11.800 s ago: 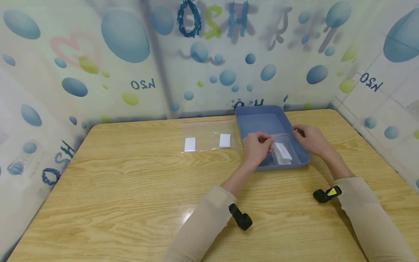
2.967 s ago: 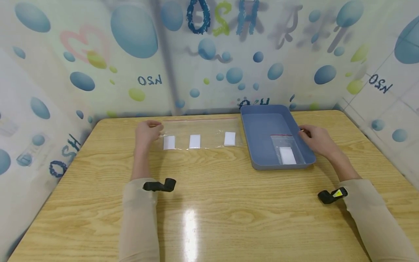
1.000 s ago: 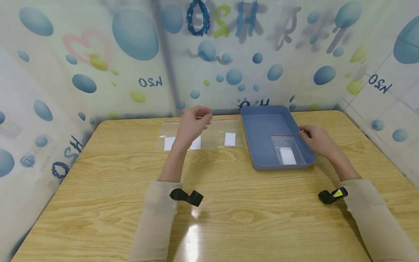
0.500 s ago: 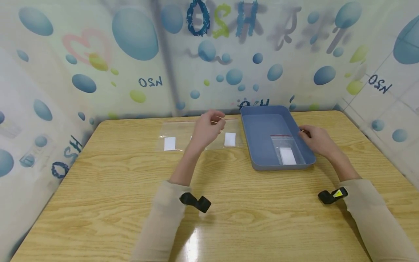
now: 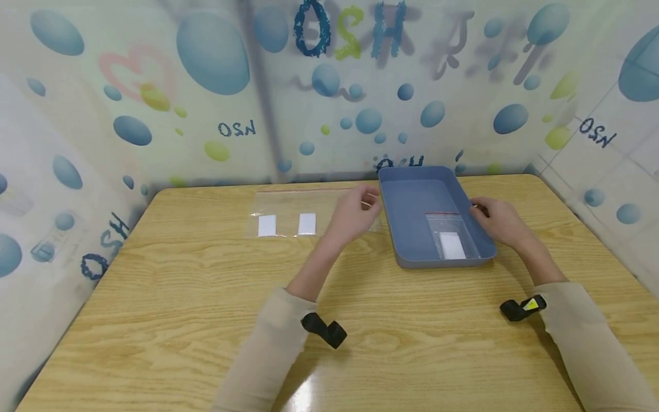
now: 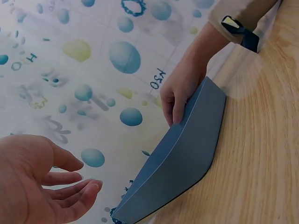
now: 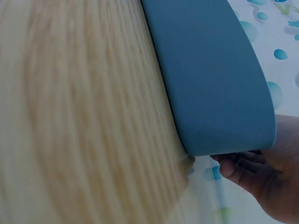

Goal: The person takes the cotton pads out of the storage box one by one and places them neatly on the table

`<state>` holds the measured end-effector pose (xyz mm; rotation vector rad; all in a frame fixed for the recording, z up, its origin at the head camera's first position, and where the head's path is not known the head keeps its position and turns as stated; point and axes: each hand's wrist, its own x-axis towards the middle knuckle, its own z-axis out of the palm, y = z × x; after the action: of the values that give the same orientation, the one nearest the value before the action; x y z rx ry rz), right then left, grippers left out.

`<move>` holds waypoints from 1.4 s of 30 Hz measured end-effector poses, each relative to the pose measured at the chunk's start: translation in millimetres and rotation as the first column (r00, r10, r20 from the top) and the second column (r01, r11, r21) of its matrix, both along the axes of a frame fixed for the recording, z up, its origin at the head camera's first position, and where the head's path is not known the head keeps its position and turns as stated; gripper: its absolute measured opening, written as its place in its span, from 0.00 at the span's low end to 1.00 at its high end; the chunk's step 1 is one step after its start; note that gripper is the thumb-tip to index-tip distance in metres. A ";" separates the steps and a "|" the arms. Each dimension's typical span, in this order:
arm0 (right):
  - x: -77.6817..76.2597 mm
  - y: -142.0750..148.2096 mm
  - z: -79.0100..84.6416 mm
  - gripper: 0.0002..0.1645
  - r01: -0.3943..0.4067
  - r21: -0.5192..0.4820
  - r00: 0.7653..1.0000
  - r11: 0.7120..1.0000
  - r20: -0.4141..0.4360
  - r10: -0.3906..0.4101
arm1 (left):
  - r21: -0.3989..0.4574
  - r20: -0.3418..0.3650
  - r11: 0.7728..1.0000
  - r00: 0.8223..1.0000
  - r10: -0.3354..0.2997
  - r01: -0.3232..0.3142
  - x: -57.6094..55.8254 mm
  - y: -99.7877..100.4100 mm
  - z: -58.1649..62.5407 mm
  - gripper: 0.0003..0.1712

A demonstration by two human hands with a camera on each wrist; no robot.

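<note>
My left hand (image 5: 355,213) is over the right end of a row of clear zip bags (image 5: 329,200) with red seal lines. Its fingers are loosely bent, and the left wrist view shows nothing between them. Two white paper pieces (image 5: 307,224) show in the row; the rightmost piece is hidden by the hand. To the right stands a blue-grey tray (image 5: 417,197), with one small zip bag (image 5: 444,223) lying inside near its front, white paper in it. My right hand (image 5: 496,220) holds the tray's right rim, fingers bent at the edge.
The wooden table (image 5: 154,274) reaches back to a wall sheet (image 5: 216,91) printed with blue and green spots. Black wrist cameras (image 5: 324,330) are strapped over both beige sleeves. The tray's far end is close to the back wall.
My left hand reached the row's left end, then travelled right over the bags to the right end. A third bag joined the row earlier. The right hand stays at the tray.
</note>
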<state>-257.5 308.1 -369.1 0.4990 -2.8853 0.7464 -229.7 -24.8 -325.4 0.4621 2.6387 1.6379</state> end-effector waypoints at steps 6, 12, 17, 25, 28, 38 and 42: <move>0.0 0.3 -0.4 0.20 0.001 -0.005 1.000 1.000 0.013 -0.001 | 0.030 0.048 0.999 0.998 -0.042 0.041 5.6 13.3 -1.0 0.18; 0.3 0.2 0.1 0.20 0.001 -0.004 1.000 1.000 0.005 0.000 | 0.058 0.078 0.996 0.995 -0.066 0.062 10.7 25.1 -2.9 0.19; 0.1 -1.3 1.0 0.21 0.004 -0.003 1.000 1.000 0.007 -0.004 | 0.063 0.114 0.995 0.990 -0.082 0.075 13.3 34.5 -3.8 0.19; 0.7 -1.0 1.7 0.20 0.006 -0.010 1.000 1.000 0.017 -0.006 | 0.104 0.173 0.991 0.980 -0.103 0.086 13.2 52.7 -10.7 0.20; 0.4 -0.3 1.1 0.20 0.004 -0.010 1.000 1.000 0.020 -0.004 | 0.135 0.205 0.987 0.972 -0.114 0.087 13.6 58.8 -12.7 0.22; -0.3 -0.4 0.8 0.22 0.015 -0.004 0.999 1.000 0.032 -0.015 | 0.206 0.294 0.975 0.945 -0.144 0.084 12.4 72.3 -21.3 0.24; 0.1 -0.1 1.0 0.21 0.013 -0.005 0.999 1.000 0.033 -0.013 | 0.200 0.320 0.977 0.938 -0.137 0.074 12.3 77.1 -24.6 0.24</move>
<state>-257.4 308.0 -368.1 0.4716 -2.9126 0.7674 -217.4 52.3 -350.1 0.2913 2.1951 1.7573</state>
